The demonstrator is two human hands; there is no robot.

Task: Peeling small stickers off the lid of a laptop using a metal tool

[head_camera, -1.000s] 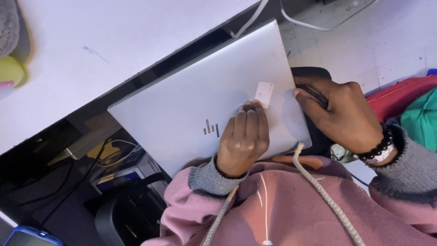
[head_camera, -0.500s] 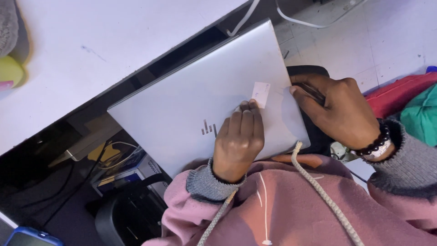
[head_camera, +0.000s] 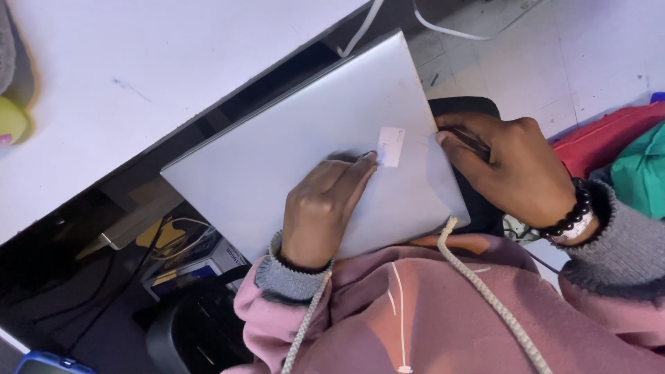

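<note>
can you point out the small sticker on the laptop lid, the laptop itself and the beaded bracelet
sticker (head_camera: 391, 146), head view, middle of the pale rectangular label.
laptop (head_camera: 291, 145), head view, bare silver lid left of the sticker.
beaded bracelet (head_camera: 576, 214), head view, dark beads on the right wrist.

A: Background check?
B: White desk (head_camera: 159, 76) fills the upper left, faint scuffs on top. Dark gap underneath with cables (head_camera: 138, 256) and a blue box (head_camera: 197, 266).
A: Floor?
B: Pale tiled floor (head_camera: 554, 62) upper right, dirty, white cord (head_camera: 450, 28) trailing across. Red and green fabric (head_camera: 623, 152) at the right edge.
</note>
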